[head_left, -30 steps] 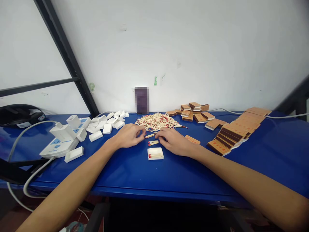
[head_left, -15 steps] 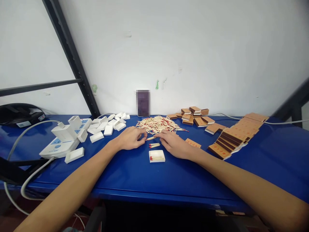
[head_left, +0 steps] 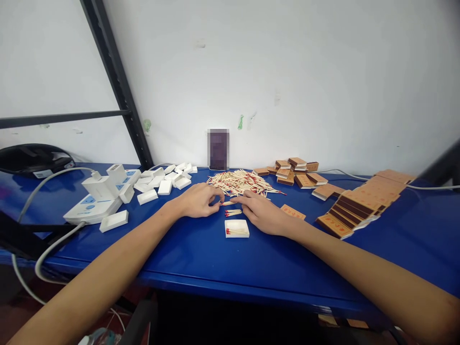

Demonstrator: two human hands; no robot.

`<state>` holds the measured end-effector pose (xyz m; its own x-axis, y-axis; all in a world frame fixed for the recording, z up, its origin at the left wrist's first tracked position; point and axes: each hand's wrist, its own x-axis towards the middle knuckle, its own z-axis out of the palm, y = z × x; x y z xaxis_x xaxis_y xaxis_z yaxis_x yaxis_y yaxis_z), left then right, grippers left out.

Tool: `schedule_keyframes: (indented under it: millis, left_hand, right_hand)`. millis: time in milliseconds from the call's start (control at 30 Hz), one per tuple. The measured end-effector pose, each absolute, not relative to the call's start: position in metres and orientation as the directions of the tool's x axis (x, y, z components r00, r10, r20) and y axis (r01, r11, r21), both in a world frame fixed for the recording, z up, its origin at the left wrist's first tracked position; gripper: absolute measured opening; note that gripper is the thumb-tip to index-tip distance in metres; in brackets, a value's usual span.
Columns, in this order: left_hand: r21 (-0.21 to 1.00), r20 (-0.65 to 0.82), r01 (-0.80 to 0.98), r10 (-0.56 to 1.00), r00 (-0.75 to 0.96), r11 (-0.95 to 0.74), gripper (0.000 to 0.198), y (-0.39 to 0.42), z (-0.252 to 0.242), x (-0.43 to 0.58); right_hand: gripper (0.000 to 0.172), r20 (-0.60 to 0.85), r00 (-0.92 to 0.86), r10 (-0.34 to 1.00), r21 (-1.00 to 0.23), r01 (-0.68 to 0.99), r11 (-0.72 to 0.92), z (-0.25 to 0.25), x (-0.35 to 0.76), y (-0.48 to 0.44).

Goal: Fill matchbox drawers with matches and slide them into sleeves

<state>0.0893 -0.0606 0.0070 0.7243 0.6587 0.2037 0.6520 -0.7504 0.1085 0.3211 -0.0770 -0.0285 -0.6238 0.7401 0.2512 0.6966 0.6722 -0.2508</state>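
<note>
My left hand (head_left: 197, 200) and my right hand (head_left: 260, 214) rest on the blue table (head_left: 201, 258), fingertips meeting over a small bundle of matches (head_left: 227, 203) that both pinch. A second little bundle (head_left: 233, 212) lies just below it. In front of my hands sits a white matchbox tray (head_left: 236, 228) with a few red-tipped matches in it. Behind my hands lies a big heap of loose matches (head_left: 240, 181).
Several white empty trays (head_left: 165, 179) lie at the left near a white power strip (head_left: 95, 203) with plugs and a grey cable. Brown matchbox sleeves (head_left: 294, 170) are piled at the back, a fanned row of them (head_left: 359, 201) at the right. One sleeve (head_left: 293, 211) lies by my right wrist.
My hands stay over the small match bundle, fingers drawing a little closer together. The camera has shifted slightly, so everything sits a bit to the right.
</note>
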Motion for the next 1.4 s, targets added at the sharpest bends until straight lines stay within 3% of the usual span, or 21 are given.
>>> schedule_keyframes:
  millis: [867, 1400]
  left_hand:
    - [0.167, 0.198, 0.630, 0.652, 0.732, -0.758, 0.030, -0.0573, 0.0000, 0.0911]
    - [0.176, 0.209, 0.629, 0.653, 0.728, -0.757, 0.027, -0.0512, -0.0022, 0.0878]
  right_hand:
    - [0.032, 0.305, -0.600, 0.739, -0.273, 0.689, 0.672, -0.0262, 0.3203, -0.0796]
    - [0.037, 0.288, -0.621, 0.729, -0.239, 0.691, 0.682, -0.0282, 0.3218, -0.0768]
